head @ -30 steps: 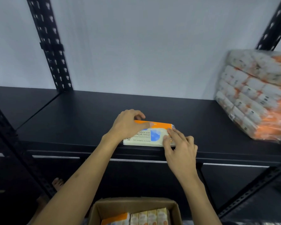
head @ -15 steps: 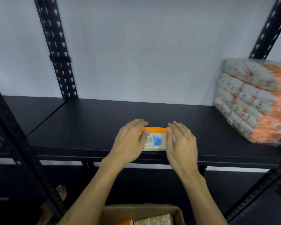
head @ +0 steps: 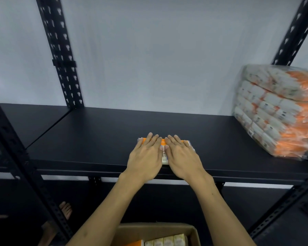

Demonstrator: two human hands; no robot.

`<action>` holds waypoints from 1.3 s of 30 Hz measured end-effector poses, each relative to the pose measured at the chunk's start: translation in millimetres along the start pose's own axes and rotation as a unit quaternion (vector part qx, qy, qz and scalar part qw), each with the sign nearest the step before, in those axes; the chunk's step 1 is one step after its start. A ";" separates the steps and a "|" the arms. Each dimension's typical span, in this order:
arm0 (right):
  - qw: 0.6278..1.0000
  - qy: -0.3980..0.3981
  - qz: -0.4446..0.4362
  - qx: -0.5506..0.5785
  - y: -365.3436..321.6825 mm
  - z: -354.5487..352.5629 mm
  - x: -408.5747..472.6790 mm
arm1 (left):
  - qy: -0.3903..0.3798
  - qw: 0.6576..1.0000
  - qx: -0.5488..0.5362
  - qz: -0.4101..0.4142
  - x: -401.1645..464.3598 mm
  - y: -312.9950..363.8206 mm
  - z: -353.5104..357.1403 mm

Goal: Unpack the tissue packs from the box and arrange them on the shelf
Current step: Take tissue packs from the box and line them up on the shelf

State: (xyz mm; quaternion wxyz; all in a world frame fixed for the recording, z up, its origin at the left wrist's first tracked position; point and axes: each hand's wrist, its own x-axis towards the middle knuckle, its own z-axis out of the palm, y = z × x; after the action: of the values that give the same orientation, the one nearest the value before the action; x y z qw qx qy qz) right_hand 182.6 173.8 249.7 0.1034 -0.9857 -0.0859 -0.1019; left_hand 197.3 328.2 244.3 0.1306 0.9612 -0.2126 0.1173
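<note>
A white and orange tissue pack (head: 163, 153) lies flat on the black shelf (head: 100, 139), close to its front edge. My left hand (head: 146, 155) and my right hand (head: 182, 155) both lie flat on top of it, side by side, fingers straight and pointing to the back. They cover most of the pack; only a strip between them and its orange far edge show. Below, at the bottom of the view, the open cardboard box (head: 124, 231) holds several more tissue packs (head: 165, 241).
A big plastic-wrapped bundle of tissue packs (head: 277, 110) stands at the shelf's right end. Black perforated uprights (head: 60, 55) rise at the back left and back right. A lower shelf is dark beneath. A bare foot (head: 66, 209) shows at the lower left.
The left hand let go of the pack's left end and the right left its corner; both now lie flat on top, closer together. The pack sits slightly further back.
</note>
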 end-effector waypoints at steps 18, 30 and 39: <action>0.992 -0.034 0.088 0.087 35.6 -9.8 -27.3 | -0.074 0.991 -0.049 -0.100 -16.8 -26.4 -13.6; 0.997 0.056 0.017 0.052 11.7 -30.1 -12.1 | 0.020 0.998 -0.055 -0.010 -12.4 -9.2 -31.0; 0.999 -0.008 -0.037 0.013 0.4 1.6 -4.1 | -0.021 0.999 0.007 0.039 -1.9 -0.9 -4.3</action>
State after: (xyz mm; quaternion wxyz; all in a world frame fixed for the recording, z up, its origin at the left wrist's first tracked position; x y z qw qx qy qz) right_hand 179.0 173.2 247.2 0.1117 -0.9812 -0.1240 -0.0965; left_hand 195.3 331.0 247.6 0.1144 0.9553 -0.2519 0.1038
